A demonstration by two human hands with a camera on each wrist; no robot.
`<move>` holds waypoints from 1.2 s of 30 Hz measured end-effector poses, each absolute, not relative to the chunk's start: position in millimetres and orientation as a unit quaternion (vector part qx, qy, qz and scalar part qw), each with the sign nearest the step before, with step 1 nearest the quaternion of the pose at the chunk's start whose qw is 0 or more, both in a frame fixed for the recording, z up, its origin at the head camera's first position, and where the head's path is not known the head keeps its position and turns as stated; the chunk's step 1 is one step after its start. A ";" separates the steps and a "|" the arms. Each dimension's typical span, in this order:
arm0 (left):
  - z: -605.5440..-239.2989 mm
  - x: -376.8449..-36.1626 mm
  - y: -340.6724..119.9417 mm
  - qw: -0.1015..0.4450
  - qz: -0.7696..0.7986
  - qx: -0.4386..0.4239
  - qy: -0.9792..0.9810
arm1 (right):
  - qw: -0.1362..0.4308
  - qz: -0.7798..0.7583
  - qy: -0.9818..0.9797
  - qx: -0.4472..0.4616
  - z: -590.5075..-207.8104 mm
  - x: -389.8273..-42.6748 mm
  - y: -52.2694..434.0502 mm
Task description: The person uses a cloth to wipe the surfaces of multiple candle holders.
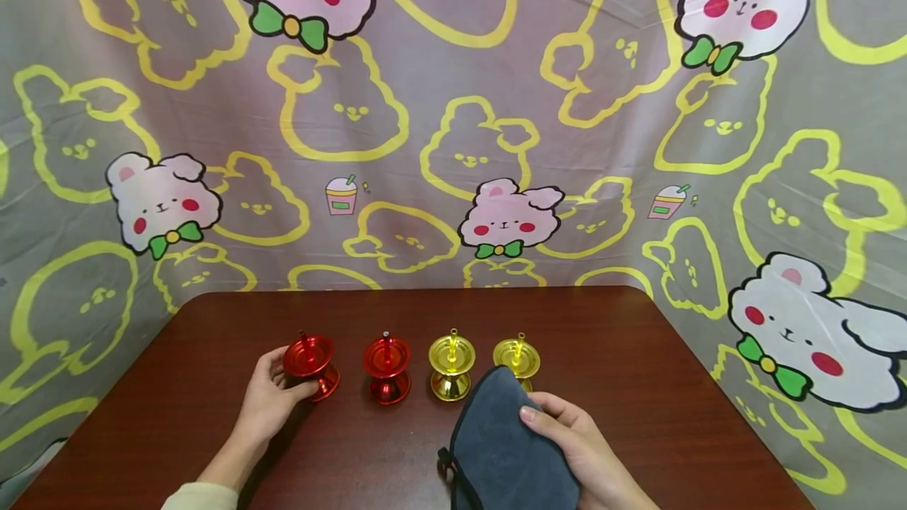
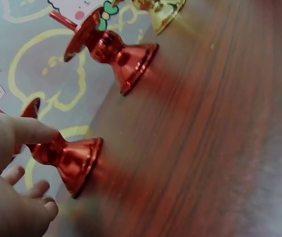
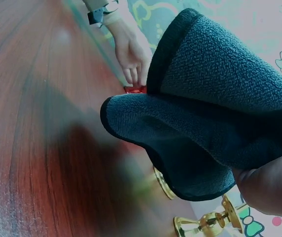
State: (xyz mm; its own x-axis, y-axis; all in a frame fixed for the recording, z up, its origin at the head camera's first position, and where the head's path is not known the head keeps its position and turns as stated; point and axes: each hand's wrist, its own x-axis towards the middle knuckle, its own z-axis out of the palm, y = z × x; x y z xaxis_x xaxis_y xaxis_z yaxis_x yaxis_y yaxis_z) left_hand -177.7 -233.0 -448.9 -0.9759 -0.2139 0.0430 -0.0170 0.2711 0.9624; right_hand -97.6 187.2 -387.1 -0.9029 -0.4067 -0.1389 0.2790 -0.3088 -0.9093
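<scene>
On the far left of the row stands a shiny red candle holder (image 1: pixel 309 355), a footed dish with an upright central tube. My left hand (image 1: pixel 265 396) holds it around the stem, thumb on the near side; in the left wrist view a finger crosses the stem of this red holder (image 2: pixel 77 160). My right hand (image 1: pixel 577 435) grips a dark grey-blue cloth (image 1: pixel 506 447) with black edging and a dangling strap. In the right wrist view the cloth (image 3: pixel 225 64) is folded over. It partly hides the rightmost gold candle holder (image 1: pixel 516 354) in the head view.
Beside the held one stand a second red candle holder (image 1: pixel 387 368) and a gold one (image 1: pixel 451 364), spaced apart in a row. All are on a dark brown wooden table (image 1: pixel 354 447). A patterned curtain (image 1: pixel 397 179) hangs behind and along both sides.
</scene>
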 end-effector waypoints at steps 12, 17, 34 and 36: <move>-432.0 -136.7 -212.8 0.095 -0.576 0.101 -0.806 | 0.219 -0.804 0.549 -0.063 -388.2 -97.2 186.1; -432.1 -134.2 -189.3 0.074 -0.620 0.042 -0.780 | 0.219 -0.804 0.549 -0.062 -387.3 -96.9 185.2; -437.5 -173.5 -149.1 0.030 -0.637 -0.020 -0.770 | 0.202 -0.794 0.570 -0.065 -387.3 -97.2 185.3; -440.1 -176.4 -147.8 0.033 -0.638 -0.019 -0.769 | 0.200 -0.791 0.575 -0.060 -387.0 -97.2 185.4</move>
State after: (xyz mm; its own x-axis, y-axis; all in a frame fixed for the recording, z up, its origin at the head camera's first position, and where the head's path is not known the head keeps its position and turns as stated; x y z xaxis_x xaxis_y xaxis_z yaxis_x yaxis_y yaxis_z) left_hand -176.4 -147.8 -440.1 -0.9971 -0.0137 0.0746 0.0708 0.1845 0.9803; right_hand -97.2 185.4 -387.0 -0.9125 -0.3863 -0.1346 0.2474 -0.2591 -0.9336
